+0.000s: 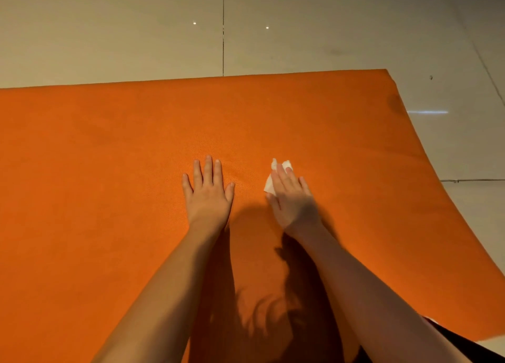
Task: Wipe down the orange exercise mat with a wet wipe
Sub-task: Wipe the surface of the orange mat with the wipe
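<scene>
The orange mat (pixel 109 171) lies flat on the pale tiled floor (pixel 109 34) and fills most of the view. The left hand (pixel 207 195) rests palm down on the mat, fingers straight and spread. Just to its right, apart from it, the right hand (pixel 292 201) presses a white wipe (pixel 270 183) flat against the mat with straight fingers. The mat's right edge curves toward the near floor.

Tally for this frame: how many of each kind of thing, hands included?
mat: 1
wipe: 1
hands: 2, left hand and right hand
Total: 4
</scene>
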{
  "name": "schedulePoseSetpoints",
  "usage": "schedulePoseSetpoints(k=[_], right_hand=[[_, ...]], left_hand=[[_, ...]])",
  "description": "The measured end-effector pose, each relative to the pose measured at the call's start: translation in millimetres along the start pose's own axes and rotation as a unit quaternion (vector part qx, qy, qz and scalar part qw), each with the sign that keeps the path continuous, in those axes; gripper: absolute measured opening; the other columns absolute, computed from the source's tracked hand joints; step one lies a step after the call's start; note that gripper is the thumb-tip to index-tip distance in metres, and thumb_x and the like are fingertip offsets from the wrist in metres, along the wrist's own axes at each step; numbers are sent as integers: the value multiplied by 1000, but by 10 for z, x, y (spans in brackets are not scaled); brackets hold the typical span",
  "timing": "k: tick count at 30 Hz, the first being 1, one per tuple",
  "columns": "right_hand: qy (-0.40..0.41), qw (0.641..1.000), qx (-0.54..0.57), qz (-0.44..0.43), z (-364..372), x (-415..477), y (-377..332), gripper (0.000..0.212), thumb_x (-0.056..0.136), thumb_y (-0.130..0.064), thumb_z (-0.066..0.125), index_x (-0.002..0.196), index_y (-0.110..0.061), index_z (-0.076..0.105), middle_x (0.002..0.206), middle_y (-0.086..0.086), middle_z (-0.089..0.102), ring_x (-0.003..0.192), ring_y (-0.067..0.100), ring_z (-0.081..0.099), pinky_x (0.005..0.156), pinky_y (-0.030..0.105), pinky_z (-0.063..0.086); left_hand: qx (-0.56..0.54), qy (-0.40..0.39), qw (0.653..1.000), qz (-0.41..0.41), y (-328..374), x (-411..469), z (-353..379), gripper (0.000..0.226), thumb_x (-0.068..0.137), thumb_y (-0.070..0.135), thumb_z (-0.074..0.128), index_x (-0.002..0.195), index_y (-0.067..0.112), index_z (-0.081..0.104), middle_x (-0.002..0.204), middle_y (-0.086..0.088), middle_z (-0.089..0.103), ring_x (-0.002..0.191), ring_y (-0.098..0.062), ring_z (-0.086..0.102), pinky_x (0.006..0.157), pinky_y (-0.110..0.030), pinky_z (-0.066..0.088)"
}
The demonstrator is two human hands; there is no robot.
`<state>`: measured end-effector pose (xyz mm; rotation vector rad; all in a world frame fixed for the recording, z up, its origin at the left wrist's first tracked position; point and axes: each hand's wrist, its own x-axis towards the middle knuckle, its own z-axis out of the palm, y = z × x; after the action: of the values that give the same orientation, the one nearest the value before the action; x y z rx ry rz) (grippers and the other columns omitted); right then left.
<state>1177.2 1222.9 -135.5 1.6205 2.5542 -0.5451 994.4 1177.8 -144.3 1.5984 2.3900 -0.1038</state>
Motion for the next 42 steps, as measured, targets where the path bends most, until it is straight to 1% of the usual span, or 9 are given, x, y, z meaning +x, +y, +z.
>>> schedulePoseSetpoints(k=[3,7,11,16,18,21,26,31,42], right_hand=[[3,997,16,70,-17,-125,51,88,81,-52,-9,156,-12,14,164,2,2,151,21,2,120,39,-1],[-32,999,8,41,89,-417,-188,63,101,-40,20,156,-14,4,164,0,-5,151,22,-3,120,40,2],[-30,999,-26,-20,52,-495,102,75,89,-48,-1,156,-18,13,164,-4,2,151,18,4,122,43,5],[-22,996,8,86,46,-648,102,78,88,-49,5,156,-11,13,164,3,-1,151,23,2,120,41,3],[-56,998,-5,39,69,-803,14,67,99,-43,20,157,-13,7,164,1,-8,151,22,-3,120,39,1],[-79,996,-34,-14,5,-922,167,72,93,-50,4,157,-17,3,163,-3,-7,151,17,-3,120,38,-1],[-75,992,4,97,-31,-1062,189,61,105,-40,20,157,-12,4,164,1,-10,151,18,-8,120,37,-4],[-111,994,-15,-3,-60,-1312,194,59,105,-40,21,157,-16,4,164,-2,-8,151,16,-5,121,38,1],[-114,993,-9,-3,-179,-1603,286,67,104,-44,28,157,-14,0,164,2,-11,151,17,-9,121,35,-2]], left_hand=[[-6,-21,1000,-14,43,-10,-61,64,104,49,16,157,18,-5,164,-2,-13,150,-26,-15,121,-50,-4],[-47,-32,998,-10,149,-410,12,70,102,53,25,157,19,-2,164,-2,-11,150,-26,-15,119,-50,-6],[-37,-28,999,-4,157,-614,107,68,102,54,22,157,21,-2,164,-2,-12,150,-25,-16,120,-50,-7],[1,-61,998,-8,197,-564,30,67,103,53,17,156,21,-8,163,-3,-16,150,-27,-16,120,-51,-4],[5,-72,997,-13,208,-556,-10,68,103,53,19,156,20,-7,164,-2,-15,150,-27,-15,120,-51,-2],[7,-105,994,-20,245,-544,-131,71,103,54,24,157,19,-5,163,-3,-15,150,-28,-14,121,-52,2],[-7,-139,990,8,344,-999,-73,80,98,63,24,156,19,-9,162,-4,-20,149,-27,-19,119,-53,-4],[17,-133,991,-6,397,-1068,-13,77,100,61,22,156,19,-10,162,-5,-20,149,-29,-18,119,-55,-1],[-14,-134,991,13,478,-1451,20,70,102,57,20,157,21,-5,163,-3,-16,149,-28,-18,120,-51,-4]])
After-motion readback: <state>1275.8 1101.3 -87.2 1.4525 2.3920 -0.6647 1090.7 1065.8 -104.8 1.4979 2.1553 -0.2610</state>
